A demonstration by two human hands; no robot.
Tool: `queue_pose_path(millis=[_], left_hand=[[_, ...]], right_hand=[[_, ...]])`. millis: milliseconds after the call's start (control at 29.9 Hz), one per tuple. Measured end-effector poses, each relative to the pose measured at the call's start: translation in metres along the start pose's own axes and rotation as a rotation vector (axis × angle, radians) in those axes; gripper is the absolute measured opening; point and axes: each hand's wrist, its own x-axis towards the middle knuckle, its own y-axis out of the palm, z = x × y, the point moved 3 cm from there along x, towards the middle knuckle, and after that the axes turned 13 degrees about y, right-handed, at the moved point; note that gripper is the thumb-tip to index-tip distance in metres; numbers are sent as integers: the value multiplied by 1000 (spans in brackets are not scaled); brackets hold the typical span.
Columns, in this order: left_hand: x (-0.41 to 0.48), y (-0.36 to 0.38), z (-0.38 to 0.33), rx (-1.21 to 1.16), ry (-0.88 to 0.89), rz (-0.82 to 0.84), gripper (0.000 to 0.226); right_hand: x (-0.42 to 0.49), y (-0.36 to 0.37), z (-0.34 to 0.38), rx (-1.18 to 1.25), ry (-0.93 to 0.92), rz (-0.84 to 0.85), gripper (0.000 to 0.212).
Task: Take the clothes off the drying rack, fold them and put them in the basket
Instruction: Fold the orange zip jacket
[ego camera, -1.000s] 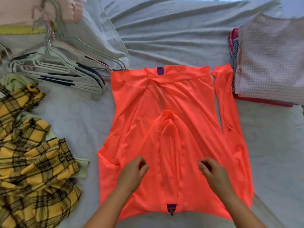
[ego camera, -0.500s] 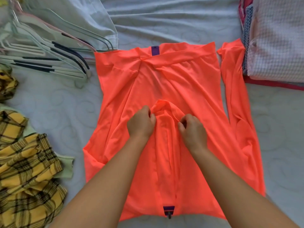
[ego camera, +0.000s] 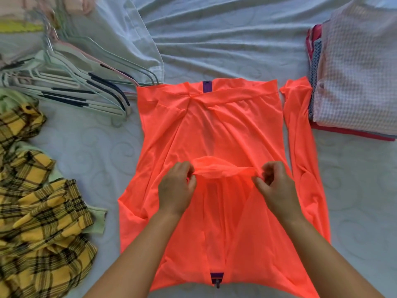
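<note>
A bright orange jacket (ego camera: 214,130) lies spread flat on the bed, with a purple tab at its far edge and a zipper pull at the near edge. One sleeve (ego camera: 300,134) trails along its right side. My left hand (ego camera: 177,190) and my right hand (ego camera: 274,188) each pinch an end of a bunched orange fold (ego camera: 221,169) at the jacket's middle, stretching it sideways between them. The basket and the drying rack are out of view.
A stack of folded clothes (ego camera: 354,82) sits at the right. Several plastic hangers (ego camera: 71,82) lie at the upper left. A crumpled yellow plaid garment (ego camera: 36,211) fills the left edge. The grey bedsheet (ego camera: 225,39) lies wrinkled beyond the jacket.
My hands moved from the jacket's lower part up to the raised fold, gripped it close together, then pulled apart, widening the fold sideways.
</note>
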Motion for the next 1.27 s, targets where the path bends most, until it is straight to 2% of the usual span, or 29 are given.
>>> queue_pose_path(millis=[100, 234, 334, 434, 501, 568, 635, 702, 769, 902, 1003, 1103, 1203, 1270], left_hand=[[-4, -1, -4, -14, 75, 9, 14], [-10, -10, -1, 143, 301, -15, 12], [-28, -12, 5, 299, 409, 9, 21], [-56, -1, 16, 356, 450, 108, 29], [-73, 7, 27, 268, 377, 192, 49], [-81, 6, 34, -12, 193, 214, 62], [-77, -1, 37, -228, -59, 84, 52], [-63, -8, 44, -257, -210, -82, 36], [-41, -6, 48, -227, -255, -110, 25], [1, 20, 54, -178, -246, 152, 34], [13, 29, 54, -182, -303, 260, 24], [11, 25, 64, -334, -398, 134, 25], [-13, 13, 74, -419, -571, -68, 26], [-36, 8, 67, -397, -551, -77, 21]], right_hand=[[-4, -7, -1, -155, -73, -72, 28], [-13, -24, -3, -134, -157, -126, 16], [-29, -25, -19, -263, -253, -79, 17], [-39, -16, -46, -464, -268, 5, 16], [-43, -10, -61, -573, -222, 64, 19], [-44, -6, -71, -581, -161, 110, 34], [-42, -6, -67, -493, -102, 81, 35], [-36, -2, -55, -365, -47, 37, 37], [-20, 8, -42, -262, 10, 34, 39], [23, 34, -23, -314, 106, 88, 28], [39, 38, -11, -228, 161, 178, 15], [42, 28, 1, 92, 149, 170, 5], [41, 13, -2, 247, 164, 96, 11], [30, 3, -13, 309, 226, 42, 10]])
